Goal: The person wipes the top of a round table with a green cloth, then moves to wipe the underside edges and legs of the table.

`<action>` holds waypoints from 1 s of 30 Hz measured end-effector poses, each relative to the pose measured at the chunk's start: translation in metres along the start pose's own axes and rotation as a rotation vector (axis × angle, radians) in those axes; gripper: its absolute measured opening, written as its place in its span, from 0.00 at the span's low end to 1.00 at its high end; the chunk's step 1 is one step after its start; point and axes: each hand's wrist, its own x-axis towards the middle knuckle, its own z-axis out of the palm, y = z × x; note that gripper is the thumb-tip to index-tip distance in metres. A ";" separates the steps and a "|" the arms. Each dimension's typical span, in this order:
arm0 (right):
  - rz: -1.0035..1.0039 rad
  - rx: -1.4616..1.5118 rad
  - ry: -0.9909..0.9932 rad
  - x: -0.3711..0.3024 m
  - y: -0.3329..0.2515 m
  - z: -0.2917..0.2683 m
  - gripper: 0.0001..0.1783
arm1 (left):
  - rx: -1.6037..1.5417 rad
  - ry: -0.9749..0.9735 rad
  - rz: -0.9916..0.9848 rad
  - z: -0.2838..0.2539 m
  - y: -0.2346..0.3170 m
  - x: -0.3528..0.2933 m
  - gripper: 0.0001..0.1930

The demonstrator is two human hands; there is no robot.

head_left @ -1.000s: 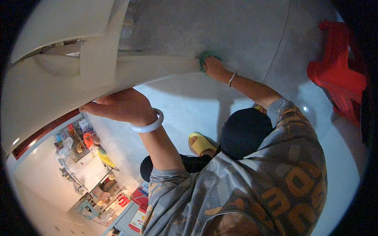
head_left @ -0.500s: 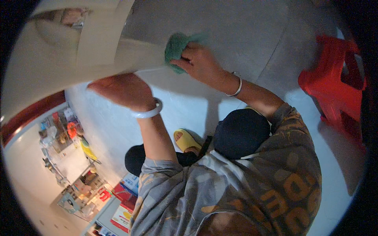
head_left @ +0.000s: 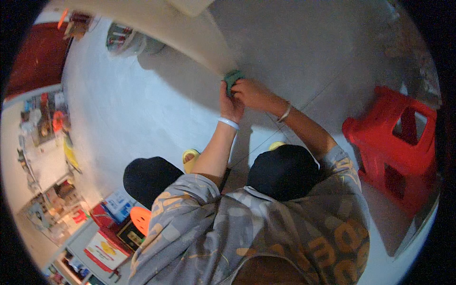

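A crumpled green cloth (head_left: 232, 78) is up ahead of me, bunched small between my two hands. My right hand (head_left: 256, 94) pinches it from the right side. From below, my left hand (head_left: 231, 105) meets the right one, its fingers closed around the cloth's left and lower part; some fingertips are hidden where the hands overlap. Just beyond the cloth lies the tapering end of a smooth cream-coloured surface (head_left: 190, 40), whose exact kind I cannot make out.
A red plastic stool (head_left: 387, 137) stands on the right. Shelves with boxes (head_left: 107, 251) and an orange round object (head_left: 140, 219) are at lower left, near my knee. Farther left is a cluttered table (head_left: 45, 156). A clear container (head_left: 126, 40) sits on the grey floor (head_left: 156, 104).
My left hand has left the cream surface's edge and moved right to the cloth. The right hand has drawn the cloth nearer and bunched it. The view has shifted, showing more floor on the left.
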 end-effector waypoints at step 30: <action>0.252 1.071 0.958 0.065 -0.106 -0.074 0.25 | 0.204 0.568 0.564 -0.001 0.010 0.079 0.25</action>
